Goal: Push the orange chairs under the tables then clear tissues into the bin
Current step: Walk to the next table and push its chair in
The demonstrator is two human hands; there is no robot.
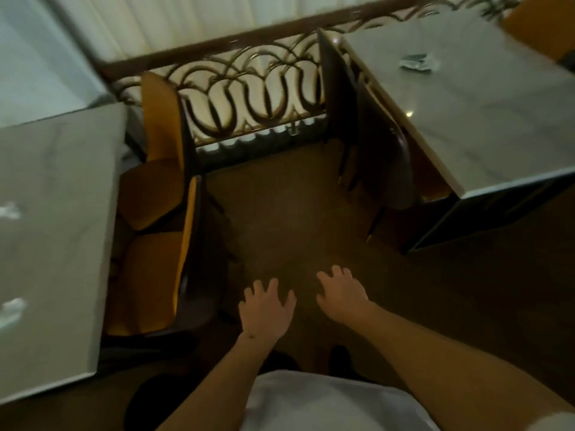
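Observation:
I stand in an aisle between two grey tables. Two orange chairs, the near one (149,281) and the far one (158,132), sit beside the left table (56,197), their seats partly under its edge. Two dark-backed chairs (382,157) stand tucked against the right table (466,113). A crumpled tissue (417,62) lies on the right table. Two white tissues (11,309) lie near the left table's left edge. My left hand (267,306) and my right hand (342,290) hover over the floor with fingers spread, holding nothing, just right of the near orange chair.
A dark ornate metal railing (249,98) closes the far end of the aisle, with pale curtains behind it. Another orange chair back (541,23) shows at the top right corner. Brown floor (295,213) lies between the tables. No bin is in view.

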